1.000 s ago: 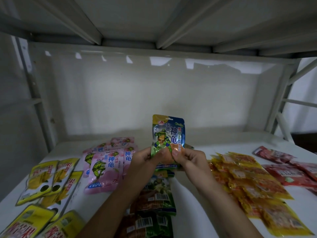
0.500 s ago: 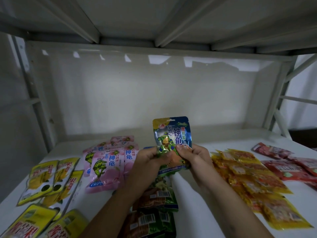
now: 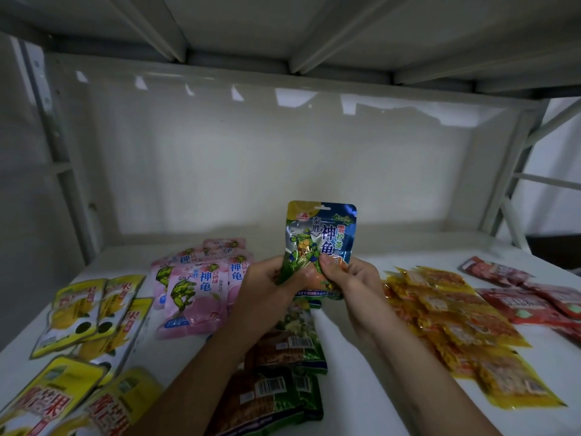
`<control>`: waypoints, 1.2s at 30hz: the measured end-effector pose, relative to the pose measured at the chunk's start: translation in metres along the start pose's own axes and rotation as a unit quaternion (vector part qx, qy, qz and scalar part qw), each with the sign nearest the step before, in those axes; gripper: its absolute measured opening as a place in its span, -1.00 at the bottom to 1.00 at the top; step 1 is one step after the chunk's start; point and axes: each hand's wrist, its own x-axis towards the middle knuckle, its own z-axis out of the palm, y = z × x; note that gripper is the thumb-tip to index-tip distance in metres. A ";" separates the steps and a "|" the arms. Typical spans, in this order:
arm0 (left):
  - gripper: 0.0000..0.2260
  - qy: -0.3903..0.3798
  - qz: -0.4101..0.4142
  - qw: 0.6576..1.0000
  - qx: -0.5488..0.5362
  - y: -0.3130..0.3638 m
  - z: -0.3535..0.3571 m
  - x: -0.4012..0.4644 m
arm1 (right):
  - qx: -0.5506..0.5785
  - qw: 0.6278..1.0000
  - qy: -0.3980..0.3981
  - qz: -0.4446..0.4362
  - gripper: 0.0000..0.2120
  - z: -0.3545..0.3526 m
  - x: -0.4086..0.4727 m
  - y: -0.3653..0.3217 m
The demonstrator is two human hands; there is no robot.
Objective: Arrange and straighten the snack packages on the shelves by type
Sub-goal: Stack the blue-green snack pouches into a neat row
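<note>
Left hand [image 3: 267,286] and right hand [image 3: 352,283] both pinching the lower part of one blue-green turtle packet [image 3: 320,240] — thumbs on the front, held upright above the white shelf [image 3: 361,372], printed face toward the camera. Directly beneath: green packets [image 3: 283,366] in an overlapping row, barcodes up. Left of the hands: pink turtle packets [image 3: 195,294] in a loose pile; farther left, yellow packets [image 3: 91,313]. Right of the hands: orange-yellow packets [image 3: 456,328] overlapping — red packets [image 3: 531,297] beyond them at the shelf's right edge.
</note>
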 end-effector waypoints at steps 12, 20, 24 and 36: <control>-0.91 0.000 -0.002 1.000 -0.012 0.002 -0.006 0.001 | -0.011 1.000 0.007 0.022 -0.77 0.006 -0.001 0.000; -0.92 0.017 -0.044 0.989 -0.137 0.009 -0.013 0.001 | -0.075 0.996 -0.039 0.017 -0.77 0.004 -0.002 0.004; -0.92 0.004 -0.035 0.993 -0.116 0.007 -0.013 0.001 | -0.101 0.994 -0.002 -0.040 -0.64 0.001 0.003 0.008; -0.96 -0.017 -0.054 0.998 0.018 -0.010 -0.010 0.005 | -0.251 0.950 0.111 -0.152 -0.70 -0.001 0.004 0.021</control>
